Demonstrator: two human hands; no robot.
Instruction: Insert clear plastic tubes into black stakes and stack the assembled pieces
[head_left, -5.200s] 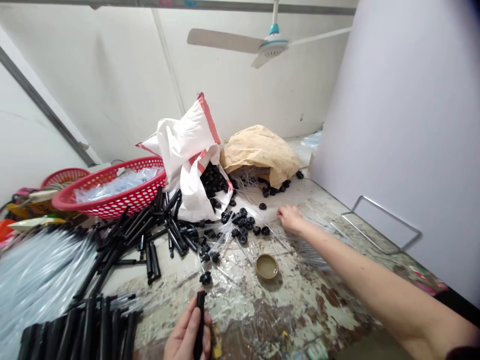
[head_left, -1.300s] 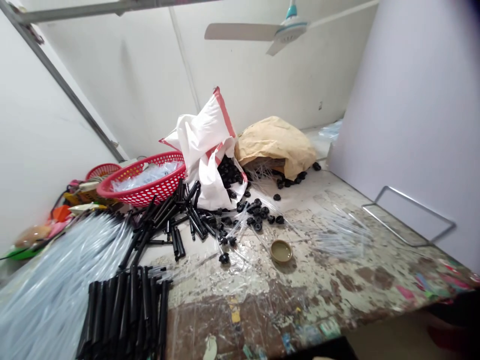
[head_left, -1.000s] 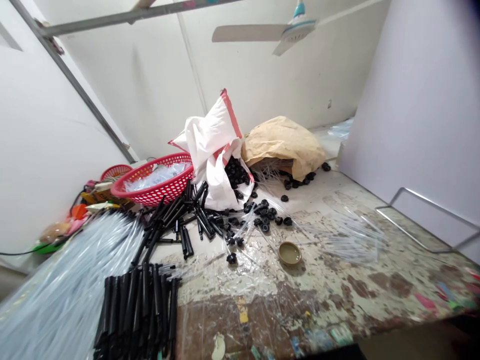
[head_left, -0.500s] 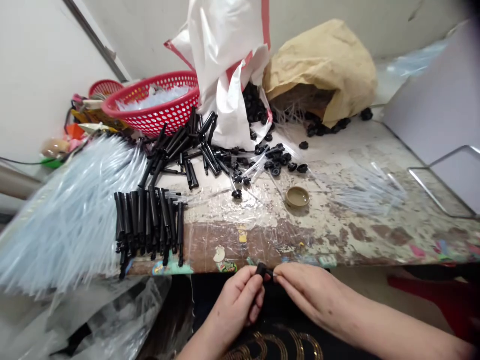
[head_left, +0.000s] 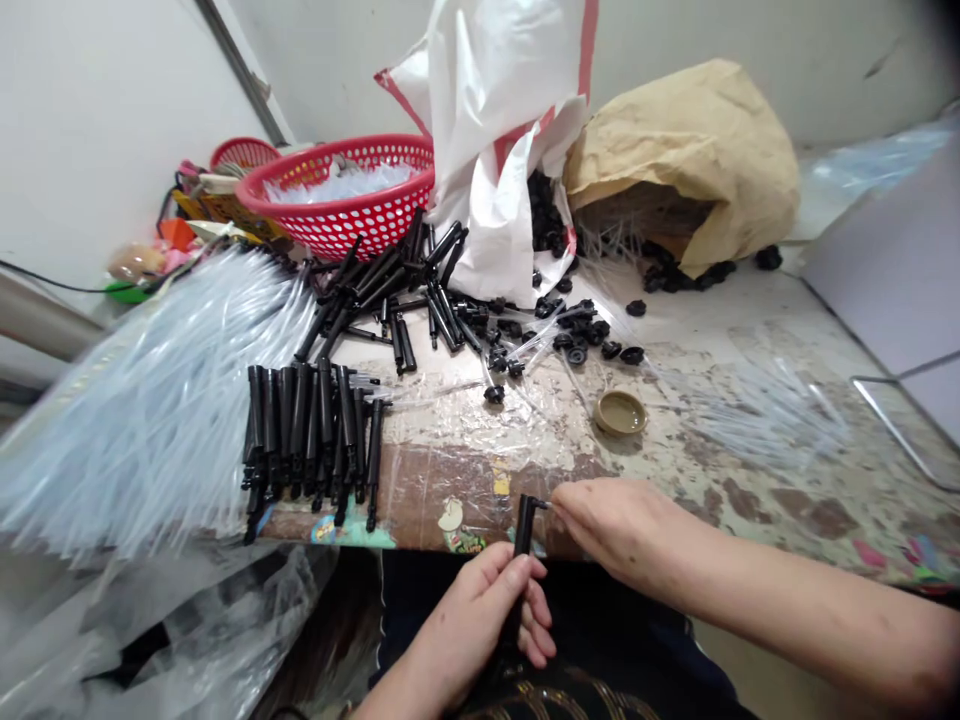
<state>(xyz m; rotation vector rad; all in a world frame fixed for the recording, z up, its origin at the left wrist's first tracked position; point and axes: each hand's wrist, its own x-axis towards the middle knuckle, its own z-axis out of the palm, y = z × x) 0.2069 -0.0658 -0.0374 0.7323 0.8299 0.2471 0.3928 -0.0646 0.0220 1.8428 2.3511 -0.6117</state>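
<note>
My left hand (head_left: pixel 499 605) is closed around a black plastic tube (head_left: pixel 523 525) with a short side spout near its top. The tube stands almost upright at the table's front edge, and its lower part is hidden in the fingers. Beside the spout, my right hand (head_left: pixel 622 525) pinches a thin clear tube; only a sliver of it shows between the spout and the fingertips. Left of my hands, similar black tubes (head_left: pixel 304 425) lie side by side along the table edge. A small brown dish (head_left: pixel 619 412) of clear liquid sits beyond my right hand.
More black tubes and loose black caps (head_left: pixel 576 335) spread across the table's middle. Clear thin tubes form a large bundle (head_left: pixel 172 400) at left and a smaller pile (head_left: pixel 772 415) at right. Behind stand a red basket (head_left: pixel 352 215), a white sack (head_left: pixel 495 130) and a brown paper bag (head_left: pixel 690 140).
Both hands have shifted, and the black tube now rises higher out of my left hand, with its side spout showing by my right fingertips. The whole view has swung slightly left.
</note>
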